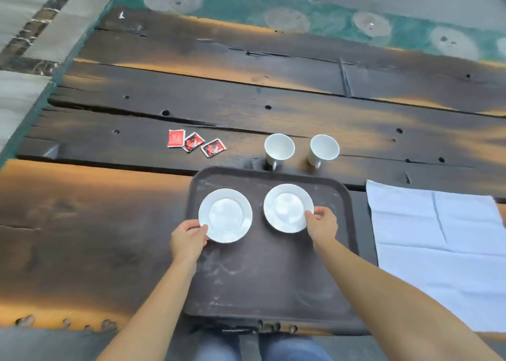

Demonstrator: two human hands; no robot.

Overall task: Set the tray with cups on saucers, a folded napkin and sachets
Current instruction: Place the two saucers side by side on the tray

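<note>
The step in hand looks to be seating the two saucers on the tray [268,278], which lies on the counter [95,210] just in front of the person. The left hand [189,237] has its grip clamped on the near-left rim of the left saucer [226,215], thumb on top and fingers curled at the edge. The right hand [321,225] pinches the near-right rim of the right saucer [287,207] the same way. Both saucers sit in the far half of the tray, side by side and close but apart, and they appear to lie flat on it.

To do this well, keep that gap between the rims so they do not clink or ride over one another, and keep both clear of the tray's raised far edge. The near half is bare and probably wants keeping free for the napkin and sachets. Let go by lifting the fingers straight off the rim, since a sideways drag could slide the china on the smooth surface.

The two cups [279,147] stand upright on the counter just beyond the tray's far edge, so they are the likely next reach. Three sachets [195,141] lie to the left of the cups, well apart from the tray, and the napkin [438,237] is spread open, not yet folded, on the counter to the right of the tray
</note>
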